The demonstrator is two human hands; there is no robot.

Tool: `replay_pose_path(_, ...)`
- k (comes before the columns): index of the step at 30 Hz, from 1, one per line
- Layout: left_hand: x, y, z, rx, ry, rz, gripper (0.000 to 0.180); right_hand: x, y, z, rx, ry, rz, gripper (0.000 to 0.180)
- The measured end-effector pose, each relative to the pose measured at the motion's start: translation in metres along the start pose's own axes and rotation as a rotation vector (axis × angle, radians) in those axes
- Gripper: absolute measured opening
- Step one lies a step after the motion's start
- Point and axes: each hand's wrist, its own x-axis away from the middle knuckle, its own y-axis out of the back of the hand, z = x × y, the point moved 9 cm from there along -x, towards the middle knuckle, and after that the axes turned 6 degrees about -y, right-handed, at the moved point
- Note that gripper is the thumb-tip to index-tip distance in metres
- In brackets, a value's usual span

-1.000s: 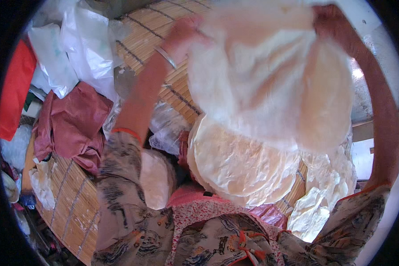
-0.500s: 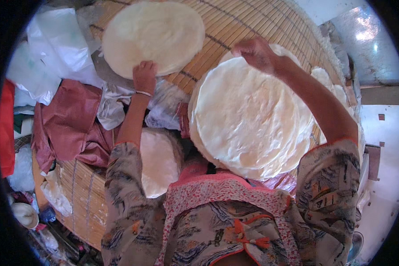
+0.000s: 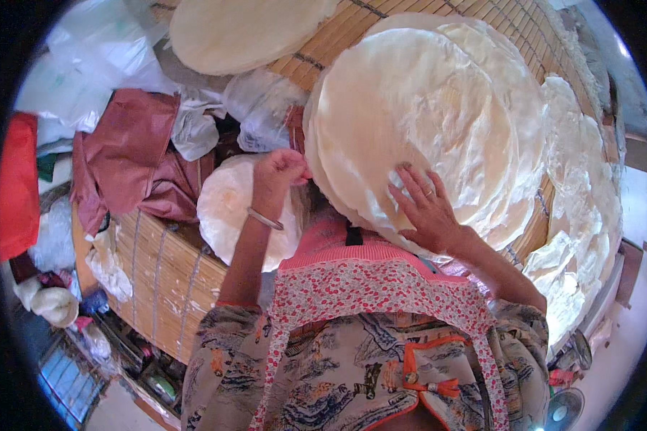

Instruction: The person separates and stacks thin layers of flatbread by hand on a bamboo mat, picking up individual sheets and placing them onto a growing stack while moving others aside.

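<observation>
A stack of large, thin, pale round sheets [image 3: 417,108] lies in front of me on a woven bamboo mat [image 3: 158,273]. My right hand [image 3: 428,208] rests flat on the near part of the top sheet, fingers spread, a ring on one finger. My left hand [image 3: 280,172], with a bangle on the wrist, is curled at the stack's left edge and seems to pinch it. One separate round sheet [image 3: 244,29] lies spread on the mat at the far side. A smaller pale round sheet [image 3: 223,205] sits under my left forearm.
Crumpled maroon cloth [image 3: 129,158] and white plastic bags [image 3: 86,57] pile up at the left, beside a red fabric [image 3: 18,187]. Several more pale sheets [image 3: 582,179] overlap along the mat's right edge. A small fan [image 3: 561,413] stands on the floor at bottom right.
A second ago both hands held one sheet up; it now lies spread on the far mat. Both hands have come back to the near edge of the stack.
</observation>
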Motion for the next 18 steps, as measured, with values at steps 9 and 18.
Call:
replay_pose_path(9,0.073,-0.036,0.015,0.181,-0.012,-0.287,0.017,0.025,0.013,-0.003,0.129,0.244,-0.052,0.063)
replay_pose_path(18,0.079,-0.103,0.042,0.696,0.196,0.017,0.020,0.054,0.019,-0.026,0.099,0.313,-0.176,0.055)
